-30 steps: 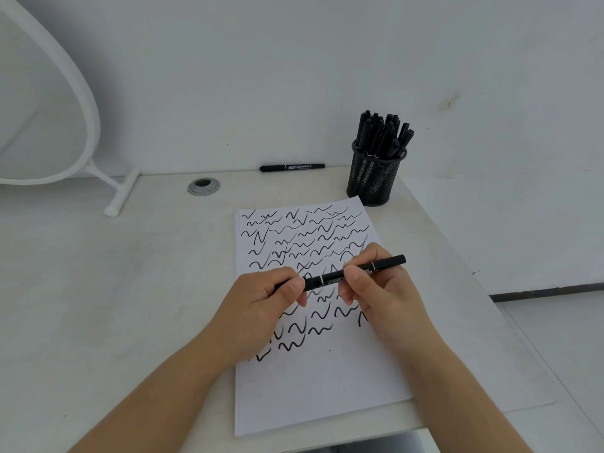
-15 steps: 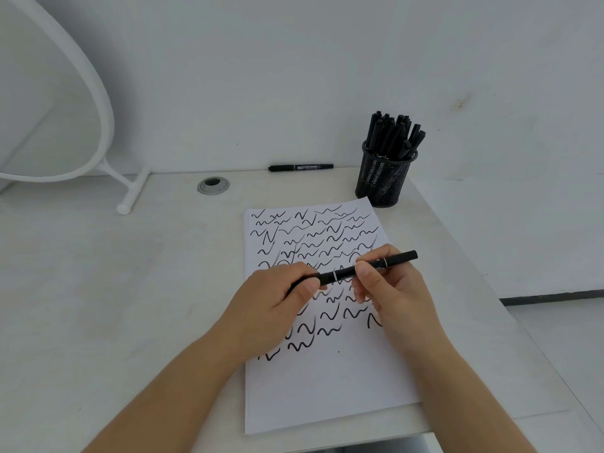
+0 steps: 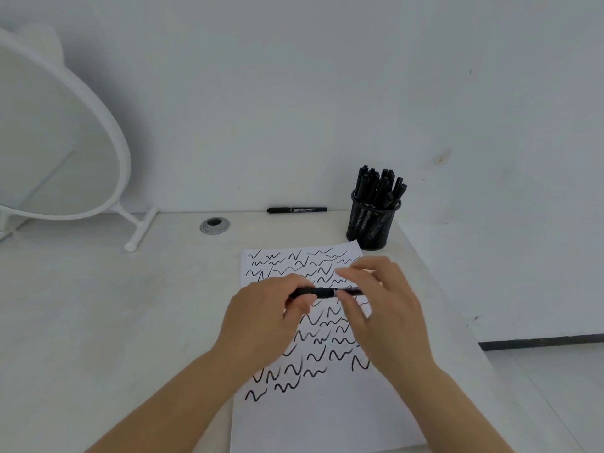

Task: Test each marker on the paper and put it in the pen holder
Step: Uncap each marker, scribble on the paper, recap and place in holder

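A pale bench (image 3: 98, 322) runs up to a white wall, and at its far left stands a large round white mirror (image 3: 55, 132) on a white frame stand. A white sheet of paper (image 3: 313, 416) lies on the bench before the person, its upper part covered with rows of black squiggles and its lower part blank. Both hands are raised over the middle of the sheet. The left hand (image 3: 261, 325) has its fingers curled round the left end of a black marker (image 3: 322, 292), which lies roughly level above the paper. The right hand (image 3: 385, 308) is at the marker's right end with fingers spread and blurred by motion; whether it grips the marker cannot be told. Near the paper's far right corner stands a black mesh pen holder (image 3: 372, 223), upright and packed with black markers whose caps stick out above the rim. A loose marker (image 3: 296, 209) lies flat along the back edge of the bench by the wall, left of the holder and well apart from it. Left of that, a round grey cable grommet (image 3: 214, 225) is set into the bench top.
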A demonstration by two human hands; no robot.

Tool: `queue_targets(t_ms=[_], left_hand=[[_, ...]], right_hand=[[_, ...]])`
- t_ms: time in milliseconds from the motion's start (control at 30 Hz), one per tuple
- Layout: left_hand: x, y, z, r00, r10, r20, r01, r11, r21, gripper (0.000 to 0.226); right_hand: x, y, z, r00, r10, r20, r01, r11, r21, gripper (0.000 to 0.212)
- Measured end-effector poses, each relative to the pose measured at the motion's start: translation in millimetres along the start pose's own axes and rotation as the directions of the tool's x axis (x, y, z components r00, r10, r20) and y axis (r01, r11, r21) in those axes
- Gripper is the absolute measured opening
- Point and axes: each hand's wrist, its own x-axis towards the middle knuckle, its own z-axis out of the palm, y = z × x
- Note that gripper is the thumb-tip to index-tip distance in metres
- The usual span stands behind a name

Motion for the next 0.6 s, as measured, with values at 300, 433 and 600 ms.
queue_targets(t_ms=[300,433,600], left_hand=[[33.8,23.6,-19.1,0.970,0.214,-0.113,-0.210,0.977,0.046,0.018],[65.3,26.0,-27.1,0.978,0.176,-0.111,-0.176,0.984,0.006,0.021],[126.6,-6.2,-23.8,0.999,0.014,-0.040,-0.010,0.993,0.116,0.018]], right_hand=[[37.9,16.2,-6.9,0.956,-0.218,0.197,0.232,0.972,-0.048,0.009],[65.6,26.3,-11.6,0.973,-0.025,0.228,0.033,0.999,-0.034,0.010],[111.8,66.7,-28.5,0.943,0.330,-0.040,-0.315,0.926,0.209,0.020]])
